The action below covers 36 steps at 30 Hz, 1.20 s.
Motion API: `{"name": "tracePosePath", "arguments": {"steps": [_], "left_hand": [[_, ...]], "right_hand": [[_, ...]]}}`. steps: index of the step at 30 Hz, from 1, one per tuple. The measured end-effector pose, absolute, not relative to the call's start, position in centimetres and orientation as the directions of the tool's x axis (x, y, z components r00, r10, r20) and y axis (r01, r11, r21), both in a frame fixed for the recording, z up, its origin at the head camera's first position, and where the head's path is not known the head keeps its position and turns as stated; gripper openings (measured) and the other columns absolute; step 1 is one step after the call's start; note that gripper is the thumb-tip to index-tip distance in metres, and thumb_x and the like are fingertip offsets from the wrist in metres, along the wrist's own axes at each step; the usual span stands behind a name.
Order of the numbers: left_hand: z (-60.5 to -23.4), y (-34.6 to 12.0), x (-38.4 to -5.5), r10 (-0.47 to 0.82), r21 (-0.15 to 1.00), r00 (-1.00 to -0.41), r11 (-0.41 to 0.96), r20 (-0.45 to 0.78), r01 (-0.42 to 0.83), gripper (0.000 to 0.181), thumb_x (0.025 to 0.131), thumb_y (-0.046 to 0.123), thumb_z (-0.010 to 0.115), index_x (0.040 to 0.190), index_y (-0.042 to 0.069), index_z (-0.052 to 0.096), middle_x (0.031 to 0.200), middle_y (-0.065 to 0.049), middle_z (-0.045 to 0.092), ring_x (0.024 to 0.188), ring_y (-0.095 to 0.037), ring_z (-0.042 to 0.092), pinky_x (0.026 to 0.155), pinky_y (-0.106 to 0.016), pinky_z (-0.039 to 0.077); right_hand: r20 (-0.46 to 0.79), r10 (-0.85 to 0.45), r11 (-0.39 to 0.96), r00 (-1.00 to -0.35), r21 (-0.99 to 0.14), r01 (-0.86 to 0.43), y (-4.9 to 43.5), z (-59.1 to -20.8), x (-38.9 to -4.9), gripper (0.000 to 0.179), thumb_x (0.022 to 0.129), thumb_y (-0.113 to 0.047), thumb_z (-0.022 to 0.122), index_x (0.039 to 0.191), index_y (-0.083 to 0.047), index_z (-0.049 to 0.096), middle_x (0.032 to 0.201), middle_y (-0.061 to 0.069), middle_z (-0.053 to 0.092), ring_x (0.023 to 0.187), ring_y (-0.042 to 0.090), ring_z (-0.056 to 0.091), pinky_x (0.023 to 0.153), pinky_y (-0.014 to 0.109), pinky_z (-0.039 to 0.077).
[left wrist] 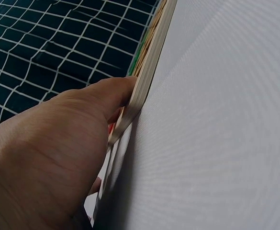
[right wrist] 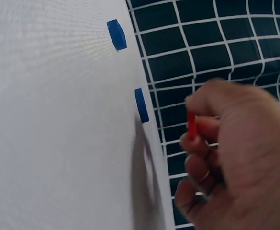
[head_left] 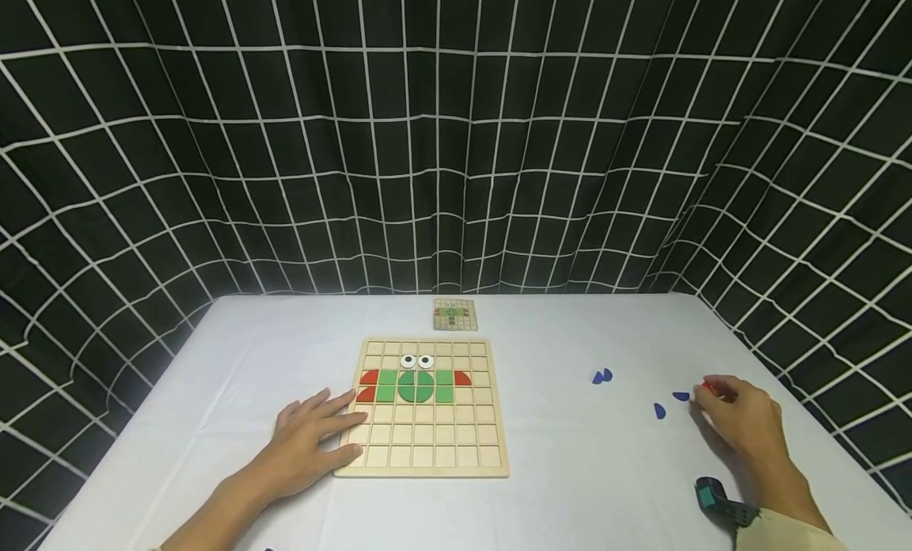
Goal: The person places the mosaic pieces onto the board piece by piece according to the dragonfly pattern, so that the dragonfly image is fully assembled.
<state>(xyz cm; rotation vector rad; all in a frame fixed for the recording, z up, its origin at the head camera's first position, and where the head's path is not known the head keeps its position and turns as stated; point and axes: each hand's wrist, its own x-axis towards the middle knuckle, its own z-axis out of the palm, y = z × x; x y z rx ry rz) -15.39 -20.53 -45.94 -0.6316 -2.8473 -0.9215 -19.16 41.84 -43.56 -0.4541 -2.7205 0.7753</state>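
In the head view a wooden grid board (head_left: 427, 457) lies on the white table. Green squares (head_left: 444, 377), a green circle of quarter pieces (head_left: 416, 386), red quarter pieces (head_left: 366, 393) and two white eye discs (head_left: 425, 362) sit in its cells. My left hand (head_left: 309, 444) rests with spread fingers on the board's left edge, its thumb near the lower left corner. Over at the right, my right hand (head_left: 744, 420) pinches a small red piece (right wrist: 191, 125) between thumb and fingertips, lifted off the table. Its full outline is hidden by the fingers.
Blue pieces (head_left: 659, 411) lie scattered on the table between the board and my right hand. A small picture card (head_left: 454, 315) showing a similar pattern lies behind the board. A black cloth with white grid lines (head_left: 442, 139) hangs around the table's back and sides.
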Motion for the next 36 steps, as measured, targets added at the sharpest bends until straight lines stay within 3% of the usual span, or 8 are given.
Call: {"name": "tracePosePath", "arguments": {"steps": [3,7,11,15,18,25,36], "left_hand": [[-45.9,-20.6,-15.4,0.361,0.546,-0.912,0.733,0.193,0.406,0.045,0.096,0.038,0.083,0.135,0.015,0.079,0.159,-0.012,0.057,0.152,-0.052,0.037,0.116,-0.079,0.014],[-46.0,-20.6,-15.5,0.365,0.545,-0.912,0.734,0.187,0.405,0.046,0.097,0.039,0.082,0.136,0.016,0.078,0.16,-0.012,0.057,0.152,-0.052,0.036,0.116,-0.08,0.014],[-46.0,-20.6,-15.5,0.363,0.545,-0.912,0.734,0.191,0.406,0.045,0.097,0.038,0.082,0.136,0.015,0.078,0.16,-0.012,0.057,0.152,-0.052,0.036,0.116,-0.079,0.014],[-46.0,-20.5,-15.6,0.363,0.543,-0.912,0.735,0.191,0.406,0.045,0.097,0.038,0.082,0.135,0.015,0.079,0.16,-0.012,0.057,0.152,-0.053,0.037,0.116,-0.079,0.014],[-46.1,-20.5,-15.6,0.362,0.54,-0.912,0.737,0.192,0.406,0.044,0.097,0.038,0.082,0.135,0.015,0.079,0.16,-0.012,0.057,0.152,-0.053,0.037,0.116,-0.079,0.014],[-45.9,-20.5,-15.4,0.362,0.55,-0.911,0.728,0.2,0.41,0.044,0.096,0.036,0.083,0.134,0.014,0.079,0.159,-0.013,0.057,0.152,-0.053,0.037,0.115,-0.08,0.014],[-45.6,-20.5,-15.3,0.37,0.541,-0.91,0.734,0.188,0.41,0.045,0.097,0.038,0.081,0.135,0.015,0.078,0.16,-0.012,0.056,0.152,-0.052,0.037,0.115,-0.08,0.016]], "right_hand": [[0.244,0.351,0.811,-0.904,-0.563,0.163,41.0,-43.1,-19.0,0.04,0.105,-0.018,0.067,0.128,0.015,0.065,0.116,0.036,0.066,0.104,0.048,0.058,0.079,0.055,0.05],[0.368,0.298,0.827,-0.881,-0.56,0.046,39.7,-42.4,-18.8,0.035,0.102,-0.017,0.071,0.124,0.011,0.071,0.11,0.029,0.07,0.098,0.036,0.057,0.071,0.038,0.043],[0.436,0.258,0.839,-0.862,-0.544,-0.024,38.1,-41.4,-18.9,0.03,0.1,-0.015,0.075,0.12,0.008,0.075,0.106,0.022,0.072,0.093,0.028,0.055,0.069,0.026,0.041],[0.466,0.227,0.844,-0.855,-0.532,-0.066,36.5,-40.3,-18.8,0.027,0.099,-0.013,0.077,0.119,0.006,0.076,0.106,0.021,0.072,0.09,0.028,0.056,0.066,0.016,0.038],[0.489,0.204,0.838,-0.848,-0.535,-0.107,35.3,-39.4,-18.4,0.026,0.099,-0.011,0.078,0.12,0.005,0.077,0.107,0.02,0.072,0.09,0.026,0.056,0.066,0.013,0.037],[0.63,0.124,0.785,-0.766,-0.535,-0.313,32.4,-37.4,-17.3,0.027,0.092,0.002,0.082,0.119,0.004,0.078,0.099,0.005,0.07,0.088,0.004,0.054,0.079,0.005,0.04],[0.757,-0.042,0.729,-0.652,-0.423,-0.538,28.3,-35.6,-16.5,0.029,0.08,0.01,0.083,0.109,0.003,0.081,0.095,0.009,0.073,0.088,0.003,0.054,0.08,0.011,0.041]]}}
